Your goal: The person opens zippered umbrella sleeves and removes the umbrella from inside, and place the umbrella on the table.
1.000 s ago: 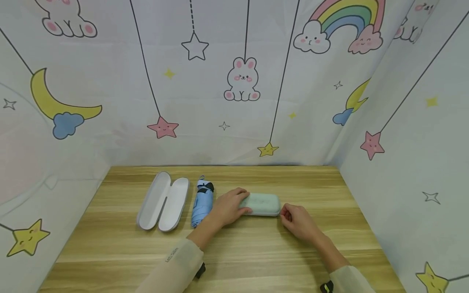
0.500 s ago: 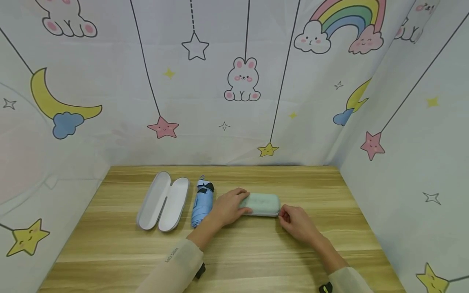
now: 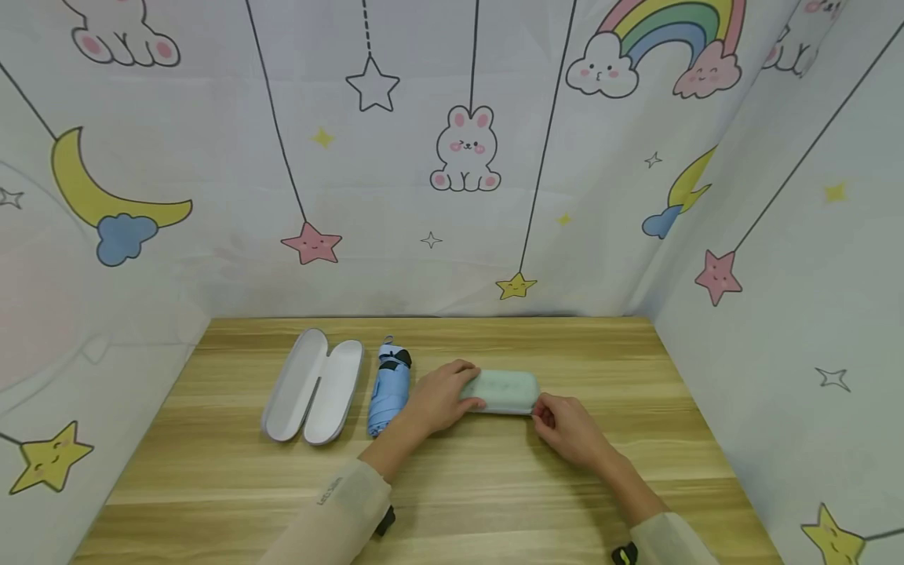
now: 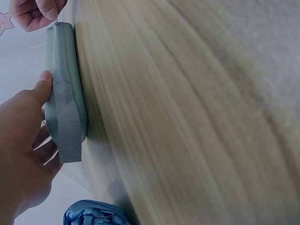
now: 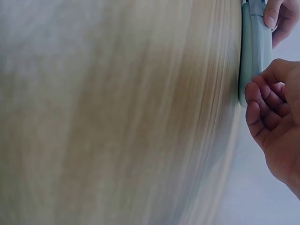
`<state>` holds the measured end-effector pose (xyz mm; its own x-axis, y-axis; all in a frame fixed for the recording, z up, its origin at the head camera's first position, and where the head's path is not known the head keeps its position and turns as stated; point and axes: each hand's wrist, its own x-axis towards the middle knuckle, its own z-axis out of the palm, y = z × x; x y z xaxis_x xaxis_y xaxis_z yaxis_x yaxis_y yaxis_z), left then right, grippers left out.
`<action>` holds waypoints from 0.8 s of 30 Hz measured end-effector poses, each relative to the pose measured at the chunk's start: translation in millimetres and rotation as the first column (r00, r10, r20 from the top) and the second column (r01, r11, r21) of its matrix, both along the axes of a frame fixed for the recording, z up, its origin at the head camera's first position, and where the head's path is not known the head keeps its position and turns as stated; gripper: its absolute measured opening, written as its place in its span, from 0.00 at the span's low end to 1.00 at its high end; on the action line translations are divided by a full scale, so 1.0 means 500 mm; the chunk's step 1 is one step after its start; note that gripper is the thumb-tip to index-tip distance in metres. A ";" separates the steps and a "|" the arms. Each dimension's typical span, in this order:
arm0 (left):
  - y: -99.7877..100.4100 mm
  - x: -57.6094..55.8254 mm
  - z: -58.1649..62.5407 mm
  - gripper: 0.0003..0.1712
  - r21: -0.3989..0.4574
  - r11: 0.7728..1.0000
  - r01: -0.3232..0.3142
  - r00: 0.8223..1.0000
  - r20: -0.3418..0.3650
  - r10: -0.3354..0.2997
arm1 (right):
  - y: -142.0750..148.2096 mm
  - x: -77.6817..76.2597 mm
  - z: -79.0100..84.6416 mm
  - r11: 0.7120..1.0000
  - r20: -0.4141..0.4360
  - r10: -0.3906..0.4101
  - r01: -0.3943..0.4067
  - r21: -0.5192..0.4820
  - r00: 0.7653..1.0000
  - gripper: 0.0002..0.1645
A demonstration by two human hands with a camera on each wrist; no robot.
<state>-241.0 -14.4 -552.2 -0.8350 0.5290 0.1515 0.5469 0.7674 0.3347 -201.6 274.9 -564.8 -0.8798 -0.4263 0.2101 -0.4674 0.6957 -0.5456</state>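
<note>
A pale green zippered case (image 3: 504,388) lies lengthwise across the middle of the wooden table. My left hand (image 3: 438,399) grips its left end, thumb on the near side and fingers over the far side. At the right front corner, my right hand (image 3: 568,428) pinches the small zipper pull (image 4: 56,21) between thumb and forefinger, its other fingers curled. The zipper runs along the near side of the case, where the left wrist view also shows a ribbed grey strap (image 4: 69,126) at the left end.
Just left of my left hand lies a folded blue umbrella (image 3: 391,392) with a wrist loop. Farther left, a white-lined glasses case (image 3: 328,392) lies spread open. A printed cloth (image 3: 395,180) hangs behind the table (image 3: 494,486) and along its sides.
My right hand has moved a little left, drawing the zipper pull round the right end onto the near side. The left hand keeps its grip. The head view has shifted slightly.
</note>
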 end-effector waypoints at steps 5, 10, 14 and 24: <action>0.001 0.000 0.001 0.39 0.001 1.000 -0.005 1.000 0.009 0.005 | -0.001 0.000 0.000 1.000 -0.003 0.006 -0.006 0.001 1.000 0.09; 0.002 -0.001 -0.001 0.38 0.005 1.000 -0.008 1.000 0.007 0.008 | -0.002 0.001 0.001 1.000 0.000 0.006 -0.006 0.002 1.000 0.09; 0.003 0.001 0.002 0.38 0.006 1.000 -0.014 1.000 0.003 0.014 | -0.005 0.001 0.002 1.000 -0.002 0.002 -0.002 0.008 1.000 0.10; 0.006 0.004 0.003 0.35 -0.012 1.000 -0.024 1.000 -0.020 0.024 | -0.010 0.000 0.004 1.000 -0.003 0.006 -0.006 0.006 1.000 0.09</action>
